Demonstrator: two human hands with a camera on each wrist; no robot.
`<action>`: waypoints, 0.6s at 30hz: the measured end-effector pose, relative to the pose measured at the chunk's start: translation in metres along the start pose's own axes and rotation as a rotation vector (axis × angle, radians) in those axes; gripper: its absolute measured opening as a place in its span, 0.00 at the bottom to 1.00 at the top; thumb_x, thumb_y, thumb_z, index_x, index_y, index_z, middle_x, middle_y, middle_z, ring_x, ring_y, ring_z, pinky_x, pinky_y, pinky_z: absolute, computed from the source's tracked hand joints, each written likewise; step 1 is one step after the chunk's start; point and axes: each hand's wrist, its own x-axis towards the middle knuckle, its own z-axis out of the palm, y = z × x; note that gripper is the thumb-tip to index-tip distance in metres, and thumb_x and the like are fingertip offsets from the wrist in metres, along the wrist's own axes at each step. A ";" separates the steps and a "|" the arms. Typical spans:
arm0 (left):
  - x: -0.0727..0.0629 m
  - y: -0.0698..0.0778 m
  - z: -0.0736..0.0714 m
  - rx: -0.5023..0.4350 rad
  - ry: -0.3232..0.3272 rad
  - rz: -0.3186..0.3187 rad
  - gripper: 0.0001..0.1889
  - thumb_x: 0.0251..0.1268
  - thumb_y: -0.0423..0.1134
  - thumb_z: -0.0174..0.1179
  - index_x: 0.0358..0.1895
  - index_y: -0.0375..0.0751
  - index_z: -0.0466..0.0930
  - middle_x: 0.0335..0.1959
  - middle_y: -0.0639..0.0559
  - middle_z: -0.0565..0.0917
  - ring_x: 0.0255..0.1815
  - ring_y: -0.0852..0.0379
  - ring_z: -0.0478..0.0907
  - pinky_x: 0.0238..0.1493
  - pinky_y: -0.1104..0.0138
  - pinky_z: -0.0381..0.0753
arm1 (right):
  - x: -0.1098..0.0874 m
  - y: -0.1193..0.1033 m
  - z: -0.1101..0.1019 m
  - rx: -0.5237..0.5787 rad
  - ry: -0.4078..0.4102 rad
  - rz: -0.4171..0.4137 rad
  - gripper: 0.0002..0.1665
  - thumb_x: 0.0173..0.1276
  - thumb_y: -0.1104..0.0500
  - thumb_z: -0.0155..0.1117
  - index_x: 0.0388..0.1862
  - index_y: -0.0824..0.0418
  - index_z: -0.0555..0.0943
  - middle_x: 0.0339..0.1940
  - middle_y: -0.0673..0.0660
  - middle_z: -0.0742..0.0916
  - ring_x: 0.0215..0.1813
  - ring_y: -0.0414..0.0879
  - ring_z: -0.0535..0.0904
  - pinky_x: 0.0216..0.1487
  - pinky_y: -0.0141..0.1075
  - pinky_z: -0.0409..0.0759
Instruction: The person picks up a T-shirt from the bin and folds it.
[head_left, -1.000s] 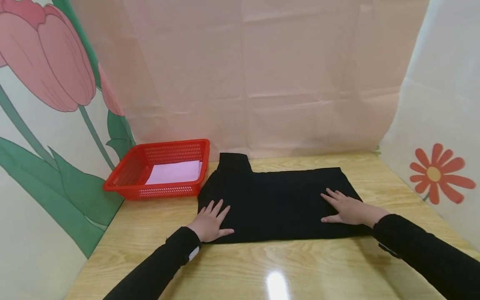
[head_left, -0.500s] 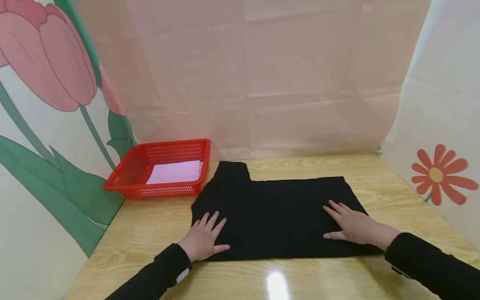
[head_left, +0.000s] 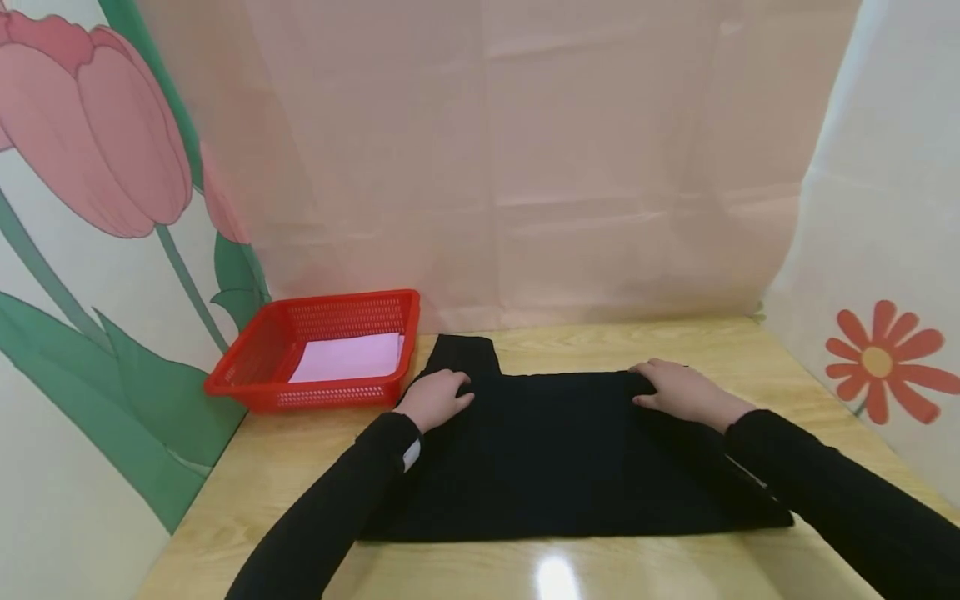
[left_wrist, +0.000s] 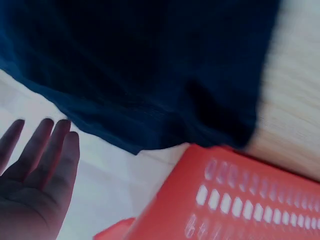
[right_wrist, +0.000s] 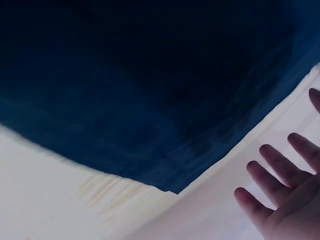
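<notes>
A black garment [head_left: 555, 467] lies spread flat across the table, with a squared tab of it sticking out at the far left. My left hand [head_left: 435, 398] is over its left part, close to that tab. Over the far right part is my right hand [head_left: 678, 390], near the far edge. In the left wrist view the left hand [left_wrist: 42, 185] has straight fingers beside the garment's edge [left_wrist: 120, 120]. The right wrist view shows the right hand [right_wrist: 285, 195] with spread fingers, near a pointed corner of the garment [right_wrist: 165, 165]. Neither hand grips the cloth.
A red perforated basket [head_left: 322, 398] stands at the back left, close to the garment's tab, with a folded pale pink sheet [head_left: 348, 357] inside. The wooden table [head_left: 450, 575] ends at a pinkish backdrop [head_left: 570, 167]. Flower-printed side panels flank it.
The garment slid toward me under both flat hands. Both hands have since moved forward to its far part, leaving the near edge uncovered.
</notes>
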 end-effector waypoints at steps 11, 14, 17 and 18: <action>0.089 -0.001 0.008 0.061 0.031 -0.125 0.26 0.72 0.54 0.54 0.66 0.44 0.72 0.62 0.44 0.76 0.60 0.46 0.74 0.60 0.51 0.72 | 0.039 0.043 0.016 0.172 -0.067 0.050 0.36 0.68 0.58 0.64 0.66 0.77 0.65 0.57 0.76 0.77 0.58 0.69 0.73 0.55 0.60 0.71; 0.102 0.002 0.012 0.100 0.010 -0.166 0.26 0.73 0.55 0.51 0.67 0.45 0.71 0.64 0.45 0.74 0.61 0.46 0.73 0.58 0.49 0.72 | 0.042 0.048 0.019 0.179 -0.066 0.050 0.38 0.68 0.58 0.64 0.68 0.77 0.62 0.58 0.77 0.76 0.59 0.71 0.72 0.55 0.61 0.71; 0.112 -0.001 0.016 0.113 -0.001 -0.206 0.25 0.74 0.55 0.50 0.67 0.46 0.72 0.64 0.47 0.74 0.62 0.47 0.72 0.58 0.49 0.72 | 0.045 0.049 0.022 0.162 -0.047 0.029 0.36 0.68 0.58 0.63 0.67 0.77 0.64 0.59 0.77 0.75 0.60 0.71 0.71 0.57 0.61 0.69; 0.115 -0.002 0.017 0.116 -0.004 -0.214 0.25 0.74 0.55 0.51 0.67 0.46 0.72 0.65 0.47 0.74 0.62 0.48 0.72 0.58 0.49 0.72 | 0.046 0.049 0.023 0.158 -0.037 0.024 0.34 0.68 0.59 0.63 0.66 0.77 0.66 0.59 0.76 0.75 0.60 0.71 0.71 0.57 0.61 0.69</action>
